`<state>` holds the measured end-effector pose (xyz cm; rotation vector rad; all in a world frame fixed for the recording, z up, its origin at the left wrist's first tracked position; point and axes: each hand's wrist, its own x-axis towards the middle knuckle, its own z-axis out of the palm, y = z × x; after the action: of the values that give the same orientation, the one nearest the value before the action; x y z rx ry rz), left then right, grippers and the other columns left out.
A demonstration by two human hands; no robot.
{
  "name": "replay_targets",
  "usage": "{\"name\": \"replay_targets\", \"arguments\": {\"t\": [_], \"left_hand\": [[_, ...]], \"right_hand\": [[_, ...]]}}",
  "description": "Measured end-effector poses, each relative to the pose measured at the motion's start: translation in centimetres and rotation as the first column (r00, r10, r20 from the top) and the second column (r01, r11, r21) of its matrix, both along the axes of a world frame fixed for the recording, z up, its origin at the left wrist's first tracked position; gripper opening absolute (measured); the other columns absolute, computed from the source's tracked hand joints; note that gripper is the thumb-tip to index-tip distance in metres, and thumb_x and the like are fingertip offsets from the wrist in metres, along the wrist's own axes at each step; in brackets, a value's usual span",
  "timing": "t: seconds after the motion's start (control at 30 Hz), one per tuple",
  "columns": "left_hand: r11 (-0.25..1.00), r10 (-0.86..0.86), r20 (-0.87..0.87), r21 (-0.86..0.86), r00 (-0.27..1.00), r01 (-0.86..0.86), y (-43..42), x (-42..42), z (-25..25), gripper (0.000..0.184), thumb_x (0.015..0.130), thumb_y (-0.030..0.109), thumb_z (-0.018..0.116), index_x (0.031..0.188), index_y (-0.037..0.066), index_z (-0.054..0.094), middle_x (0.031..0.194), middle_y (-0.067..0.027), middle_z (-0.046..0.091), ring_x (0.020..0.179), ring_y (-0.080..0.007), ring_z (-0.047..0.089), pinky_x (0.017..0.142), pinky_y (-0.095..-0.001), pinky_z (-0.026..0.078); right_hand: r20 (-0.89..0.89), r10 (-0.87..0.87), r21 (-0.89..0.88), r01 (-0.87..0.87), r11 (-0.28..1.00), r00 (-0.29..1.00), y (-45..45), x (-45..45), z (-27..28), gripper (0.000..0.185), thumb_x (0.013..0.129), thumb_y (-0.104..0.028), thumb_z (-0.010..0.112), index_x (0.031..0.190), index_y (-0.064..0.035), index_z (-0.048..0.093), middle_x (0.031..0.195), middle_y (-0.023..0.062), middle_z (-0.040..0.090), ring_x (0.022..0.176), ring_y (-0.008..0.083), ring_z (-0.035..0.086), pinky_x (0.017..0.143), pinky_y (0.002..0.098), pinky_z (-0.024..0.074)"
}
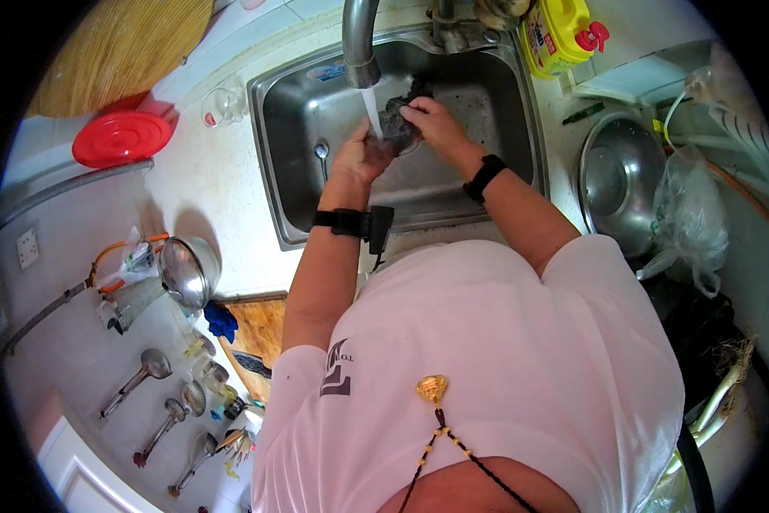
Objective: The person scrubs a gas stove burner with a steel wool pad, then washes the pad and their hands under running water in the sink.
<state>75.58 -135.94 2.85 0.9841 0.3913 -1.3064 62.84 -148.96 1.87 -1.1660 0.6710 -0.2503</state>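
A dark grey, crumpled scrubber or cloth [395,126] is held between both hands over the steel sink [436,192]. Water runs from the faucet [361,51] onto it. My left hand [363,154] grips its left side, fingers partly hidden by the water and the dark thing. My right hand [438,126] pinches its upper right side with thumb and fingers. Whether it is cloth or scrubber I cannot tell. A spoon [321,151] lies in the sink, left of my left hand.
Left of the sink stand a clear glass [219,108] and a red plastic lid [121,138]. A yellow detergent bottle [557,38] is at the back right. On the right are a steel basin [611,175] and a plastic bag [692,214]. Ladles [155,364] hang at the left.
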Motion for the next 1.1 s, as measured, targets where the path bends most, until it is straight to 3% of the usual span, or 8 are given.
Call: {"name": "replay_targets", "arguments": {"t": [0.07, 0.3, 0.4, 0.47, 0.77, 0.9, 0.97, 1.1], "left_hand": [[0.983, 0.176, -0.073, 0.068, 0.982, -0.171, 0.0, -0.1, 1.5, 0.042, 0.101, 0.04, 0.055, 0.128, 0.009, 0.057, 0.124, -0.0112, 0.063, 0.109, -0.0302, 0.061, 0.096, -0.049, 0.049], [0.986, 0.161, -0.032, 0.048, 0.986, -0.159, 0.9, -0.3, 3.3, 0.044, 0.097, 0.044, 0.061, 0.125, 0.009, 0.058, 0.119, -0.0086, 0.064, 0.1, -0.0269, 0.061, 0.084, -0.0419, 0.051], [0.982, 0.168, 0.07, 0.075, 0.983, -0.174, 1.9, 0.8, 1.3, 0.034, 0.094, 0.039, 0.069, 0.112, 0.011, 0.061, 0.098, -0.005, 0.066, 0.081, -0.0209, 0.06, 0.07, -0.037, 0.052], [0.983, 0.181, -0.059, 0.036, 0.982, -0.179, 2.5, 1.2, 1.2, 0.026, 0.091, 0.034, 0.074, 0.099, 0.012, 0.062, 0.077, -0.0005, 0.06, 0.061, -0.0144, 0.052, 0.06, -0.0334, 0.049], [0.982, 0.182, -0.025, 0.065, 0.983, -0.18, 2.6, 0.6, 2.0, 0.025, 0.089, 0.035, 0.075, 0.092, 0.016, 0.059, 0.07, 0.0019, 0.053, 0.053, -0.0113, 0.044, 0.061, -0.0336, 0.049], [0.993, 0.119, 0.007, 0.011, 0.993, -0.119, 3.9, 1.5, 0.3, 0.023, 0.089, 0.033, 0.076, 0.095, 0.016, 0.06, 0.074, 0.0009, 0.058, 0.061, -0.0133, 0.049, 0.068, -0.0364, 0.051], [0.976, 0.138, 0.041, 0.162, 0.99, -0.143, 4.0, 1.0, 0.4, 0.023, 0.092, 0.026, 0.072, 0.108, 0.014, 0.061, 0.094, -0.0048, 0.064, 0.084, -0.0204, 0.06, 0.082, -0.0447, 0.054], [0.962, 0.16, 0.022, 0.223, 0.987, -0.161, 3.9, -1.1, 1.3, 0.031, 0.096, 0.021, 0.065, 0.123, 0.01, 0.056, 0.115, -0.0112, 0.061, 0.11, -0.0305, 0.058, 0.098, -0.0542, 0.049]], "right_hand": [[-0.018, 0.007, -0.006, -0.007, 1.0, 1.0, 0.1, -0.1, -0.4, 0.018, 0.098, -0.027, 0.062, 0.099, -0.009, 0.062, 0.086, -0.0008, 0.061, 0.076, 0.0112, 0.059, 0.067, 0.0272, 0.0498], [0.052, -0.166, 0.257, 0.147, 0.955, 0.985, 0.4, -0.9, -0.9, 0.03, 0.099, -0.031, 0.06, 0.109, -0.0031, 0.058, 0.098, 0.0073, 0.065, 0.082, 0.0191, 0.068, 0.066, 0.0325, 0.0551], [0.081, -0.191, 0.323, 0.156, 0.933, 0.978, 0.2, -1.2, -0.5, 0.031, 0.099, -0.031, 0.059, 0.113, -0.0035, 0.057, 0.104, 0.0078, 0.064, 0.09, 0.0201, 0.067, 0.073, 0.0342, 0.0559], [0.098, -0.209, 0.342, 0.164, 0.925, 0.973, 0.3, -1.4, 0.0, 0.031, 0.099, -0.031, 0.058, 0.113, -0.0038, 0.056, 0.106, 0.0077, 0.064, 0.094, 0.0203, 0.066, 0.077, 0.0352, 0.0558], [0.113, -0.246, 0.453, 0.171, 0.875, 0.963, 0.6, -1.3, -0.3, 0.025, 0.099, -0.033, 0.058, 0.112, -0.0111, 0.057, 0.105, 0.0037, 0.063, 0.093, 0.0176, 0.061, 0.08, 0.0346, 0.0494], [0.115, -0.242, 0.395, 0.179, 0.901, 0.964, 0.7, -1.2, -0.4, 0.023, 0.097, -0.029, 0.061, 0.11, -0.0098, 0.058, 0.1, 0.0033, 0.063, 0.09, 0.0161, 0.061, 0.077, 0.0343, 0.0488], [0.111, -0.238, 0.355, 0.185, 0.916, 0.965, 1.2, -1.0, 0.4, 0.022, 0.096, -0.026, 0.063, 0.109, -0.0093, 0.058, 0.098, 0.0036, 0.063, 0.089, 0.0157, 0.061, 0.075, 0.0336, 0.0486], [0.203, -0.093, 0.385, 0.008, 0.923, 0.975, 3.3, -0.3, 1.1, 0.022, 0.093, -0.019, 0.067, 0.109, -0.0055, 0.061, 0.095, 0.0046, 0.063, 0.086, 0.0153, 0.06, 0.072, 0.0308, 0.0483]]}}
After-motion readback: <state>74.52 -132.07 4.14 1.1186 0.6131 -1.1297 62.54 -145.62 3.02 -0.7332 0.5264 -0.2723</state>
